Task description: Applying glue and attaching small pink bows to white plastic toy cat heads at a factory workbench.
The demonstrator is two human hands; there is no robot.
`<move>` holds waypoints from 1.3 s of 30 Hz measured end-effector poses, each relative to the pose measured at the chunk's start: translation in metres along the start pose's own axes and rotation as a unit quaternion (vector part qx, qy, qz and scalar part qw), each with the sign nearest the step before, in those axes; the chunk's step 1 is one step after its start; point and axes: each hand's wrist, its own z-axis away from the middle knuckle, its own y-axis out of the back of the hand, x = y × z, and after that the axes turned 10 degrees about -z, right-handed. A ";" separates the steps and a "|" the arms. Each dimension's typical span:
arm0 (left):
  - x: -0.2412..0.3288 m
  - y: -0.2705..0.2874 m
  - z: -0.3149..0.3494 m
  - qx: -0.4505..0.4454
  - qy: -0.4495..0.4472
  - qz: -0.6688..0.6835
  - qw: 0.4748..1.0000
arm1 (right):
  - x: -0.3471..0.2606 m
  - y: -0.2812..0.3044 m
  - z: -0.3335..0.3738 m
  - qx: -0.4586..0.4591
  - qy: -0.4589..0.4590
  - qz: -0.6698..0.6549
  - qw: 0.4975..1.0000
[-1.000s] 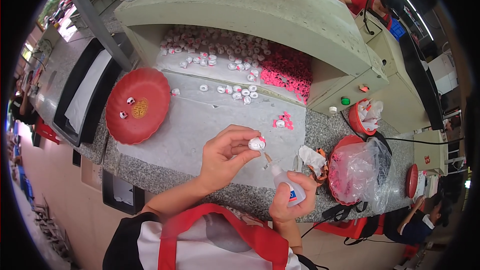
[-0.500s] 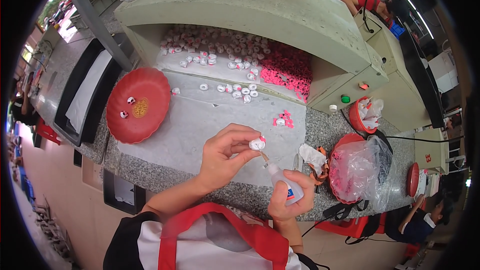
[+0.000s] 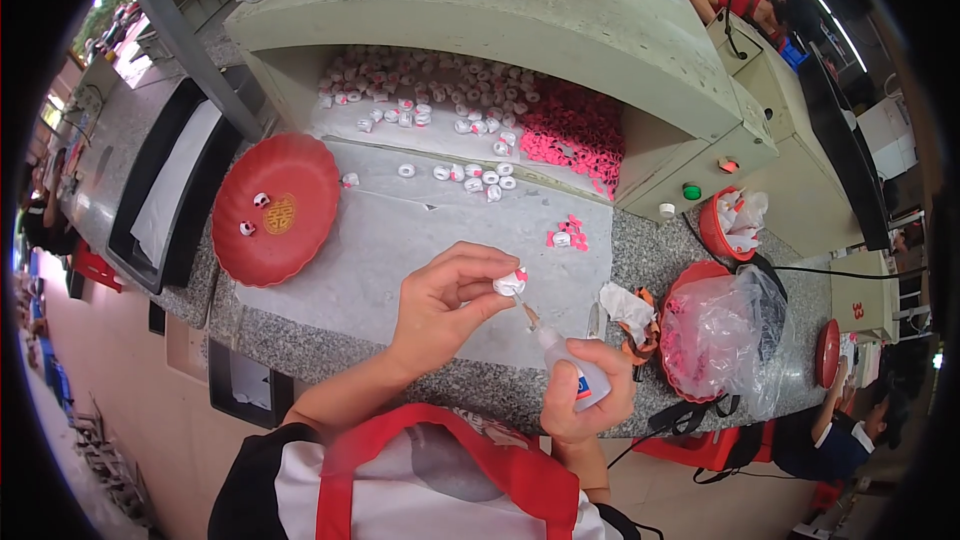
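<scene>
Between the thumb and fingers of my left hand (image 3: 445,295) is a small rounded white piece (image 3: 509,284) with a pink patch on its side. My right hand (image 3: 587,402) is wrapped round a translucent squeeze bottle (image 3: 572,365) with a thin nozzle. The bottle tilts up to the left, its nozzle tip at the lower side of the piece; whether they touch I cannot tell. Under my hands lies a white paper sheet (image 3: 390,250) on the speckled worktop. Beyond them, one white piece (image 3: 561,239) sits among small pink parts (image 3: 574,227).
A pale green metal housing (image 3: 480,0) shelters many white pieces (image 3: 405,118) and a heap of pink parts (image 3: 570,140). At left stands a red scalloped dish (image 3: 235,255) holding two pieces. Crumpled tissue (image 3: 627,310), a plastic-covered red dish (image 3: 690,390) and a red bowl (image 3: 708,230) are at right.
My left hand has shifted slightly left with the white piece, which is turned a little. A short gap shows between the piece and the bottle's body, with the nozzle more in sight.
</scene>
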 end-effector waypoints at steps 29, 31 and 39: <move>0.000 0.006 -0.002 -0.016 0.131 0.108 0.985 | 0.004 0.003 0.001 0.007 0.007 -0.011 1.000; -0.001 0.007 -0.002 -0.018 0.127 0.113 0.985 | 0.005 0.003 0.001 0.012 0.011 -0.014 1.000; 0.001 0.007 -0.004 -0.030 0.143 0.130 0.981 | 0.001 0.007 0.001 -0.009 0.005 -0.020 1.000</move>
